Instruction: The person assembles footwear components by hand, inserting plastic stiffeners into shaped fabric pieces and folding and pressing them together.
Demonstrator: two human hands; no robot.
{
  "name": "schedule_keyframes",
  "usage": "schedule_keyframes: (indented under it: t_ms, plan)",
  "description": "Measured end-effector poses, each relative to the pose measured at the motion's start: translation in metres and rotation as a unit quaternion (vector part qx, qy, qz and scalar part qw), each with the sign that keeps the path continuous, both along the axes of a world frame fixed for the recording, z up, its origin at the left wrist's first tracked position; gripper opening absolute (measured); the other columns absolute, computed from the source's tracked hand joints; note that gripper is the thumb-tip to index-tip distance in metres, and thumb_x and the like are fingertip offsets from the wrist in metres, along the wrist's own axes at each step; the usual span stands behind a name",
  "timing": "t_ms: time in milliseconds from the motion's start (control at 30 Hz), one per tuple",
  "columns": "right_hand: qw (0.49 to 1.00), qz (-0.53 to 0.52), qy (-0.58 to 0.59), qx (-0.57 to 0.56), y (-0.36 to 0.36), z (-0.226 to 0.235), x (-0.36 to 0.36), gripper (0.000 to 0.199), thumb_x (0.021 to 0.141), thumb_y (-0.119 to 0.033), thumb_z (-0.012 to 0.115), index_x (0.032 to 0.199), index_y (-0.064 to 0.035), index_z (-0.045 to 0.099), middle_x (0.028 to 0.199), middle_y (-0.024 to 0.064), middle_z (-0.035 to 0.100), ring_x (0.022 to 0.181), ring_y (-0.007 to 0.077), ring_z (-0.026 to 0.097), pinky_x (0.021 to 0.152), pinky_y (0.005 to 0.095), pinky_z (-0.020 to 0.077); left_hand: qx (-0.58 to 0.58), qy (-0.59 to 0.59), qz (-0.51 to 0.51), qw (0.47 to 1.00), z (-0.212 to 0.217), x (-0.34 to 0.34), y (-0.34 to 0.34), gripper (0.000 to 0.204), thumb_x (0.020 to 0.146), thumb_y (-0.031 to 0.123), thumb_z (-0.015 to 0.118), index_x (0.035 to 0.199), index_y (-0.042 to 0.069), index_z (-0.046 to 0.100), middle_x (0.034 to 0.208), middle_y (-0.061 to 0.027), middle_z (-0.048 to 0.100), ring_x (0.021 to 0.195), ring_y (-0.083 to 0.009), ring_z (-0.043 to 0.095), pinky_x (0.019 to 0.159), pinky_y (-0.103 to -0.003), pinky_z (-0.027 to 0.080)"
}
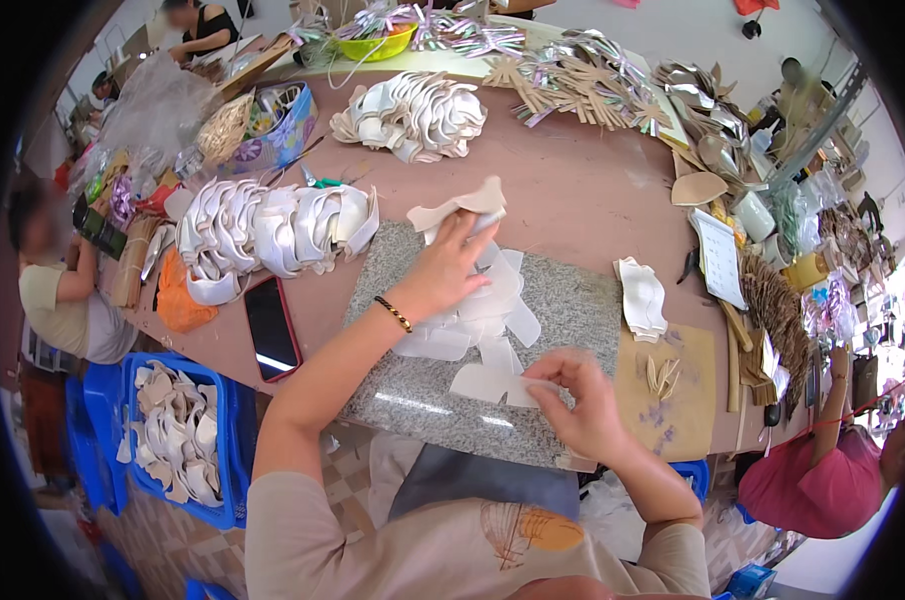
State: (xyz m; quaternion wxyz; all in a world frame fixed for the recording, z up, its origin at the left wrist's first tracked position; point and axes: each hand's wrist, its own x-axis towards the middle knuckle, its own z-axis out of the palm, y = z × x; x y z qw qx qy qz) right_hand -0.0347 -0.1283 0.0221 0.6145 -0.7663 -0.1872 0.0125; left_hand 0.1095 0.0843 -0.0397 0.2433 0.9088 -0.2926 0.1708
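My left hand (pixel 451 262), with a dark beaded bracelet at the wrist, is raised over a grey speckled stone slab (pixel 403 400). Its fingers close on a wavy cream-and-white curved piece (pixel 463 207). Lower on the slab, my right hand (pixel 578 400) pinches the right end of a translucent white cut sheet (pixel 488 384) between thumb and fingers. Several more translucent white sheets (pixel 473 310) lie overlapping on the slab, between and partly under my hands. To the right of the slab rests a small stack of wavy white pieces (pixel 641 300).
Rows of curved white pieces (pixel 273 235) and a phone (pixel 273 328) lie left; another pile (pixel 413 115) stands farther back. A blue basket (pixel 235 450) of similar pieces stands below the table's left edge. Brown paper (pixel 693 390) lies right. Other people sit at both sides.
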Motion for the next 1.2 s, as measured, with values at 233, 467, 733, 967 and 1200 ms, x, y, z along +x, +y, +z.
schedule_keyframes:
  t_ms: [233,467,733,967,1200]
  plan:
    - [0.932,-0.035,0.209,0.294,-0.02,-0.02,0.009,0.018,0.084,0.005,0.055,0.101,0.0006,0.051,0.092,0.0047,0.06,0.084,0.0094,0.058,0.075,0.025,0.0472,-0.365,0.113,-0.032,0.924,0.031,-0.018,-0.014,0.054,0.087,0.004,0.055,0.135,0.004,0.03,0.125,-0.0188,0.048,0.114,-0.024,0.05,0.094,-0.034,0.044]
    - [0.939,-0.059,0.172,0.293,-0.002,-0.029,0.02,0.012,0.086,0.001,0.057,0.096,0.0011,0.052,0.087,0.0054,0.061,0.079,0.0076,0.059,0.068,0.0217,0.0479,-0.526,0.39,-0.047,0.755,0.033,-0.11,-0.049,0.039,0.094,0.005,0.042,0.132,0.003,0.036,0.107,-0.0103,0.059,0.097,-0.0126,0.058,0.082,-0.026,0.049]
    - [0.96,-0.078,0.155,0.219,-0.003,-0.033,0.015,0.01,0.086,0.0,0.057,0.094,0.002,0.052,0.082,0.0044,0.061,0.074,0.0057,0.058,0.063,0.0198,0.0469,-0.587,0.42,-0.087,0.687,0.029,-0.125,-0.06,0.036,0.097,0.01,0.036,0.132,0.002,0.039,0.107,-0.0075,0.056,0.092,-0.0105,0.057,0.079,-0.025,0.049]
    - [0.961,-0.082,0.145,0.222,-0.005,-0.034,0.013,0.009,0.085,-0.001,0.058,0.092,0.0018,0.052,0.079,0.0029,0.059,0.07,0.0042,0.056,0.059,0.0185,0.0447,-0.586,0.414,-0.085,0.692,0.028,-0.126,-0.063,0.036,0.098,0.011,0.035,0.132,0.001,0.039,0.107,-0.0072,0.056,0.091,-0.009,0.057,0.077,-0.024,0.049]
    - [0.959,-0.071,0.167,0.217,-0.01,-0.031,0.016,0.007,0.085,-0.001,0.058,0.09,0.0015,0.053,0.079,0.0011,0.059,0.069,0.0033,0.055,0.057,0.0181,0.0435,-0.597,0.421,-0.069,0.679,0.033,-0.125,-0.068,0.035,0.098,0.012,0.033,0.131,0.001,0.039,0.106,-0.0067,0.056,0.091,-0.008,0.056,0.078,-0.024,0.048]
